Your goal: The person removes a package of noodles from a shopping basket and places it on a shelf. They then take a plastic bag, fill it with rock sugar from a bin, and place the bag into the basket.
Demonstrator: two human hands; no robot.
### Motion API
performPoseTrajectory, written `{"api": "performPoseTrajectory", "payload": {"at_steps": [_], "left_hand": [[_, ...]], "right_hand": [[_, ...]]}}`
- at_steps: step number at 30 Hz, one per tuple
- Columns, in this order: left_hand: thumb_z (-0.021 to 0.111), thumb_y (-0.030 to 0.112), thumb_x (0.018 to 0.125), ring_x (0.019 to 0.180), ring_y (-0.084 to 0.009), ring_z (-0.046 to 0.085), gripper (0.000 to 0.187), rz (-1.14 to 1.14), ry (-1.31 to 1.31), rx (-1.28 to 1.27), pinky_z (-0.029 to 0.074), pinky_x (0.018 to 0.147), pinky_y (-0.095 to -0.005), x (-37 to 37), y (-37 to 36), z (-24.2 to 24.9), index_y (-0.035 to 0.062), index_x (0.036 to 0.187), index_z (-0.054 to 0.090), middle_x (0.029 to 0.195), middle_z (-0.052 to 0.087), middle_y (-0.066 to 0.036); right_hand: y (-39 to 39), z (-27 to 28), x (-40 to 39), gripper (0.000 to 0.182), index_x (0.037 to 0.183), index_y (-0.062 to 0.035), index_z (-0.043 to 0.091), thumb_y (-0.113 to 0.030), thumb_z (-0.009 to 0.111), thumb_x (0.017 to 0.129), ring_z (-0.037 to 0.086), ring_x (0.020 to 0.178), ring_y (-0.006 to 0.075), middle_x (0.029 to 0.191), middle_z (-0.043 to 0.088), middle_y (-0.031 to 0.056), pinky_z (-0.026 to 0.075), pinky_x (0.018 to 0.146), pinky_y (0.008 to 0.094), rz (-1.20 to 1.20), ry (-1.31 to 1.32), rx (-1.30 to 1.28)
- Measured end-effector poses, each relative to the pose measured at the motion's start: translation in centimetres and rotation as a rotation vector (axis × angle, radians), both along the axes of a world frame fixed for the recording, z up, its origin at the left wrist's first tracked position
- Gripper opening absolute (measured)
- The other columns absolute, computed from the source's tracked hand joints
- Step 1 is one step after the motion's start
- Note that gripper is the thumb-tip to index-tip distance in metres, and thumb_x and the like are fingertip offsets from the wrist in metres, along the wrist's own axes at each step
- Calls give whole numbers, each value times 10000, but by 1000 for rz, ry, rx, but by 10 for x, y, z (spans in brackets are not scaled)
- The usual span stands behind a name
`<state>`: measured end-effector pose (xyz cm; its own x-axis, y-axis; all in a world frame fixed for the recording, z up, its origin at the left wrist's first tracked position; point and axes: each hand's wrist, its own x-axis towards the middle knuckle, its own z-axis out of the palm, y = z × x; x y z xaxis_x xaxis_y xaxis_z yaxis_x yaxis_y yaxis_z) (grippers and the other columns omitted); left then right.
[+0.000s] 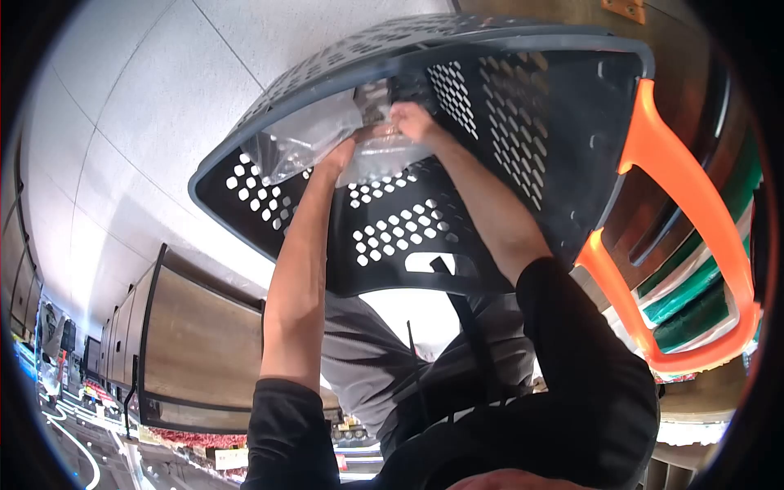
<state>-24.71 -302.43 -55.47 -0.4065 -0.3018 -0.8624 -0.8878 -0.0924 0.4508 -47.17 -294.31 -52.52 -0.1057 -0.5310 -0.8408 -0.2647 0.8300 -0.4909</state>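
Both my hands reach into a dark grey shopping basket [600, 139] with perforated walls and an orange handle [694, 192] folded out to the right. Inside lies clear plastic packaging [306, 135], crinkled and shiny; its contents are hard to make out. My left hand [341, 153] grips the near edge of this packaging, fingers partly hidden behind it. My right hand [412, 121] is closed at the packaging's upper right side, its fingers curled and slightly blurred. A see-through part of the plastic [380, 163] hangs between and below the two hands.
Pale tiled floor [131, 106] spreads at the upper left. A wooden shelf unit with a black frame [200, 335] stands on the left. Green and white packages [686, 314] sit at the right, behind the handle. My legs [359, 351] are just below the basket.
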Motion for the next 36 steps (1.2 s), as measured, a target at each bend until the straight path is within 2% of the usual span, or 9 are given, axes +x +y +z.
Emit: {"api": "performPoseTrajectory", "payload": {"at_steps": [8,10,17,18,21,25,28,32,36], "left_hand": [[430,488,1029,1021,-295,660,589,1416,-16,786,560,902,-429,-31,4,49,3,1359,479,1250,624,-170],[490,442,1017,1009,-322,663,522,1654,118,827,556,912,-443,-30,16,40,20,1321,533,1211,650,-174],[694,176,925,928,-337,688,395,1645,130,1104,607,760,-476,7,25,22,-15,1243,559,1106,672,-192],[705,161,916,954,-344,687,409,1626,108,1094,612,800,-482,5,24,27,-29,1242,547,1122,662,-210],[702,174,918,1004,-349,679,431,1596,90,1006,604,857,-490,-2,23,43,-33,1258,536,1146,654,-208],[717,162,905,1087,-341,653,498,1491,100,991,587,908,-493,7,27,58,-38,1308,503,1219,624,-206],[750,158,880,1106,-308,648,594,1367,45,957,596,890,-440,14,34,82,-23,1366,461,1240,612,-189],[787,153,848,1063,-273,670,685,1302,75,941,602,879,-413,15,49,120,-48,1387,414,1255,599,-177],[750,155,882,1120,-266,642,676,1208,145,876,569,933,-371,3,59,180,-82,1399,385,1282,579,-191]], "right_hand": [[6,61,85,140,823,-2,610,-99,572,915,572,675,103,705,626,50,471,632,322,-491,-162,-146],[-20,100,99,160,863,-25,654,-173,594,871,700,764,336,767,684,193,520,715,439,-380,-27,-50],[-9,111,118,169,859,-8,612,-176,596,876,644,792,441,791,656,231,495,709,481,-302,-13,-54],[-3,111,118,222,842,29,575,-175,579,928,586,646,236,684,585,153,455,632,411,-327,-22,-94],[5,110,97,311,885,40,610,-261,624,961,577,737,176,754,633,101,473,681,366,-796,-19,46],[11,52,40,563,1041,118,637,-404,731,851,670,867,296,946,682,197,515,831,385,-573,610,-203],[-14,65,-3,702,1095,125,647,-488,770,776,677,974,286,1075,685,232,515,874,381,-476,-77,273],[8,44,-2,740,1181,97,640,-518,763,789,678,970,237,1089,696,186,521,866,333,-229,-137,467],[-1,121,-10,725,1269,57,591,-471,771,806,681,1005,232,1167,673,154,544,865,344,-472,-490,434]]}}
